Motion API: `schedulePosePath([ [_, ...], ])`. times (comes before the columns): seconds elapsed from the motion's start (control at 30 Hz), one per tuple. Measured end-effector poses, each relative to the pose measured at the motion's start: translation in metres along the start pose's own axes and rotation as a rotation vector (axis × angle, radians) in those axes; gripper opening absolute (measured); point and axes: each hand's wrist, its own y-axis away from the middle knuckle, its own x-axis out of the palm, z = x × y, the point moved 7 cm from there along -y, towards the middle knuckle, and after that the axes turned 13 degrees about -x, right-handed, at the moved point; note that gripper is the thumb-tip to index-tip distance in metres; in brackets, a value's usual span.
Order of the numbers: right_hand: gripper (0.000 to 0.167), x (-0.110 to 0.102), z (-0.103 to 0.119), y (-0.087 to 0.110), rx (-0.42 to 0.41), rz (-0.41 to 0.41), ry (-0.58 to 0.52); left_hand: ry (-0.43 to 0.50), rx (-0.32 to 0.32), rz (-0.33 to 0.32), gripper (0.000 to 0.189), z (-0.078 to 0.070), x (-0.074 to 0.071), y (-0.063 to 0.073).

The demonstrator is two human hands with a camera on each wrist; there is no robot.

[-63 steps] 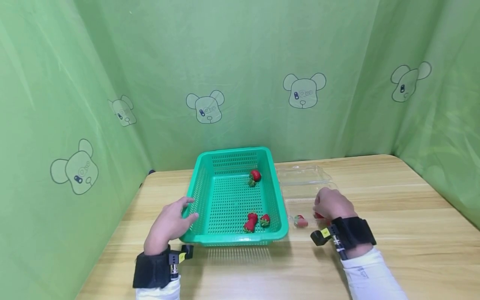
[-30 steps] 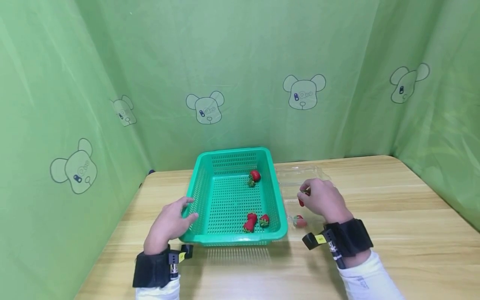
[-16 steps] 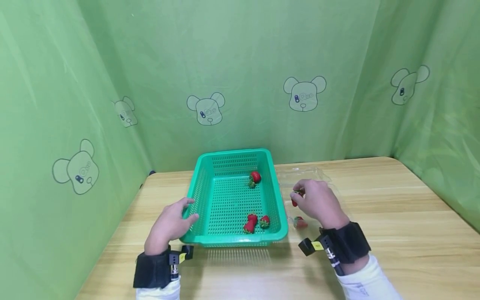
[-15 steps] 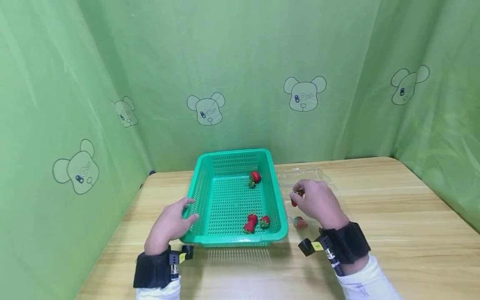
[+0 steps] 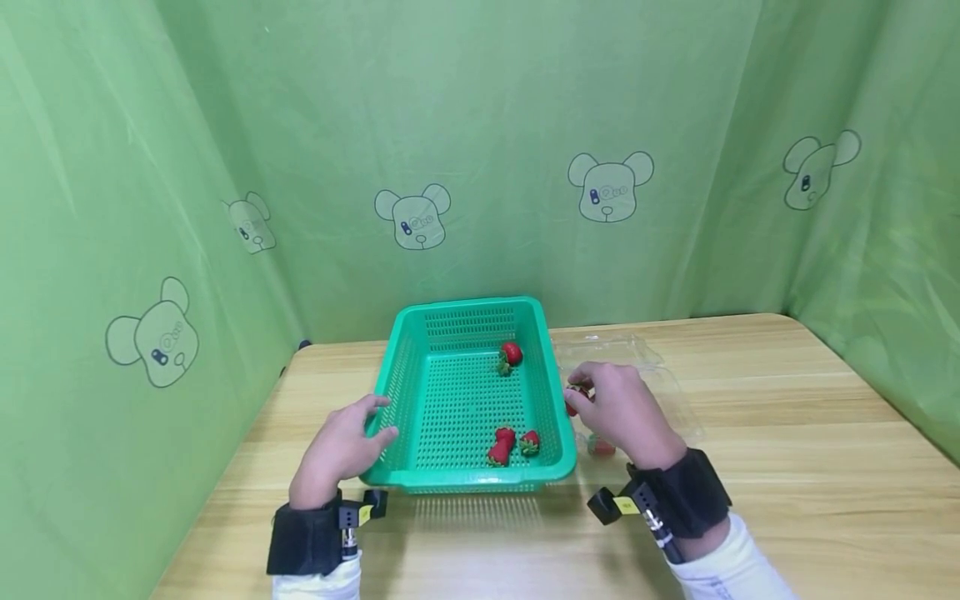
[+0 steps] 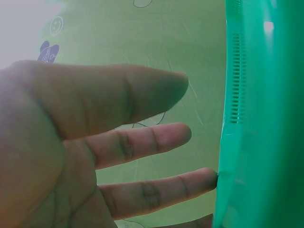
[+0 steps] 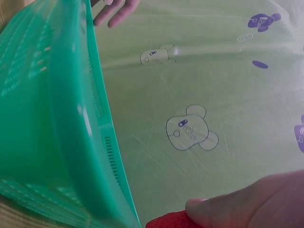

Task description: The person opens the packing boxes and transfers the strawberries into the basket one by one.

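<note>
A green perforated plastic basket (image 5: 472,477) stands on the table with several strawberries inside, among them a strawberry (image 5: 512,353) near its back right. Beside its left rim is my left hand (image 5: 343,446), fingers spread; in the left wrist view a fingertip (image 6: 209,176) meets the basket's edge. My right hand (image 5: 621,410) pinches a red strawberry (image 5: 576,400) between thumb and fingers, right at the basket's right rim. The right wrist view shows the thumb (image 7: 223,209) against that strawberry. Another strawberry (image 5: 601,446) lies below the right hand, inside the clear plastic container, partly covered by the hand.
The clear plastic container (image 5: 667,392) lies right of the basket, its hinged lid toward the back. A light wooden table (image 5: 795,442) carries everything. Green curtains (image 5: 480,125) with bear outlines hang behind and at both sides.
My right hand has picked up a strawberry from the clear container and moved it left to the basket's right rim. The left hand has stayed at the left rim.
</note>
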Motion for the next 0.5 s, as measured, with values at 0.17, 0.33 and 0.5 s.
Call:
schedulePosePath([
  [0.17, 0.015, 0.004, 0.007, 0.0, 0.002, 0.021, -0.02, -0.002, 0.008, -0.006, 0.05, 0.0, 0.0, -0.001],
  [0.33, 0.014, 0.009, 0.013, 0.001, -0.021, 0.028, -0.042, -0.005, 0.007, -0.005, 0.05, 0.0, 0.0, -0.001],
  [0.5, 0.012, 0.014, 0.018, 0.0, -0.089, 0.008, -0.039, -0.01, 0.001, -0.003, 0.05, 0.0, 0.0, 0.0],
])
